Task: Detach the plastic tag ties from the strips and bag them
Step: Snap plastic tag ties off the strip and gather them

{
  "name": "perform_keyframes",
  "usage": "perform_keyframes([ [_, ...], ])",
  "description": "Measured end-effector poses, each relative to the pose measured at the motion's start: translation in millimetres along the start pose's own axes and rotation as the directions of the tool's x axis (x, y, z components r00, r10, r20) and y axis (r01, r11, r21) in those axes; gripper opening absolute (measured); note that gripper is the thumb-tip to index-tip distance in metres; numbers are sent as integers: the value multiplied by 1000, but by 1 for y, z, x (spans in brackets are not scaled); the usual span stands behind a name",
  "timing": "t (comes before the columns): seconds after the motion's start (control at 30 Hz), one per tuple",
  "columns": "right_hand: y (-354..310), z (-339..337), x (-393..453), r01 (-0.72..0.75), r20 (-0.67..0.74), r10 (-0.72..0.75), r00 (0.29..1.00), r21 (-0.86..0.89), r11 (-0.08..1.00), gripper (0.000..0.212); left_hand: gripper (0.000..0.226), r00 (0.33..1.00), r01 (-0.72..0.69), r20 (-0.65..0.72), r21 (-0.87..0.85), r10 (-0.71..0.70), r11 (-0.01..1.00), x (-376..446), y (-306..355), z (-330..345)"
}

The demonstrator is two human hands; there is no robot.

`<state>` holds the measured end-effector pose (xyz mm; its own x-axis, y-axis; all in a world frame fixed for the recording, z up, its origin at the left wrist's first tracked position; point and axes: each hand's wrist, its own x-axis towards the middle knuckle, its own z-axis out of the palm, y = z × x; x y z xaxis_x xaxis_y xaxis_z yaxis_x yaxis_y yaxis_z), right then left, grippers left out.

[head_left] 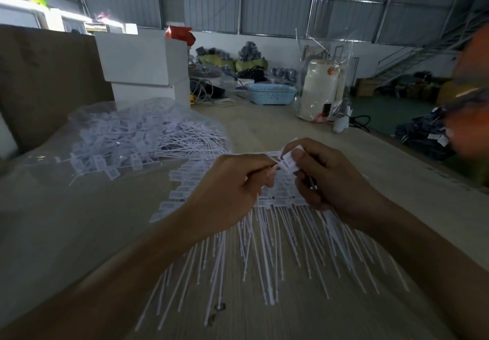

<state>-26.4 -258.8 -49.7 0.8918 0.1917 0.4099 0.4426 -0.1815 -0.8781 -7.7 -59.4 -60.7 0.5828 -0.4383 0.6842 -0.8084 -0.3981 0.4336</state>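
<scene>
Corrugated metal walls and a dim warehouse floor lie behind a pale wooden table (264,117), where the work sits close under both hands. Just beneath the fingers lies a strip (275,199) of white plastic tag ties, their flat label heads packed in rows and their thin tails fanning out toward the person. The right hand (333,178) curls round a bundle of ties, thumb and forefinger pinching one small label head (289,161) lifted just above the rows; the left hand (232,189) has its fingers curled too, fingertips meeting the same head from the other side, seemingly nipping the thin tail or joint, though the exact contact is hidden between the fingers. Beyond the left fingers, well apart from them, a clear bag (132,133) lies open and already holds a heap of loose ties. These ties look very light, springy in the tail and stiff only at the head, so the head is the place to grip: the tails would likely bend and slide through the fingers. The joint to the strip seems thin and should part with a short twist or snap rather than a hard pull, which might bend the tail. Loose ties will probably tangle and scatter easily, so carrying them bunched seems wiser. Farther off stand white boxes (143,59) and a blue basket (272,93)
</scene>
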Motion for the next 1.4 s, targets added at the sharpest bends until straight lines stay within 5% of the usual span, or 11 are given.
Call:
perform_keyframes([
  [0.2,2,5,0,-86,-74,90,993,52,995,24,15,999,-45,-9,-7,45,999,1,6,-10],
  [0.37,-5,-21,5,-238,-326,354,876,346,907,26,19,967,-214,114,-115,227,970,-4,29,4],
  [0.57,-5,-4,0,-297,-27,307,951,188,936,28,18,999,19,-34,-9,-19,1000,-5,9,-2],
  [0.7,-7,12,-7,-342,181,310,934,188,921,37,13,996,39,-82,43,-35,998,-1,1,-7],
  [0.87,-6,15,-11,-298,206,279,938,65,952,32,17,995,-50,-77,105,58,993,1,3,-5],
  [1.17,-4,12,-7,-329,70,322,944,221,918,35,41,1000,-16,4,134,15,991,0,-6,-5],
  [1.4,-5,10,-7,-219,127,197,972,192,957,30,27,994,33,-106,243,-7,969,-2,-10,-7],
])
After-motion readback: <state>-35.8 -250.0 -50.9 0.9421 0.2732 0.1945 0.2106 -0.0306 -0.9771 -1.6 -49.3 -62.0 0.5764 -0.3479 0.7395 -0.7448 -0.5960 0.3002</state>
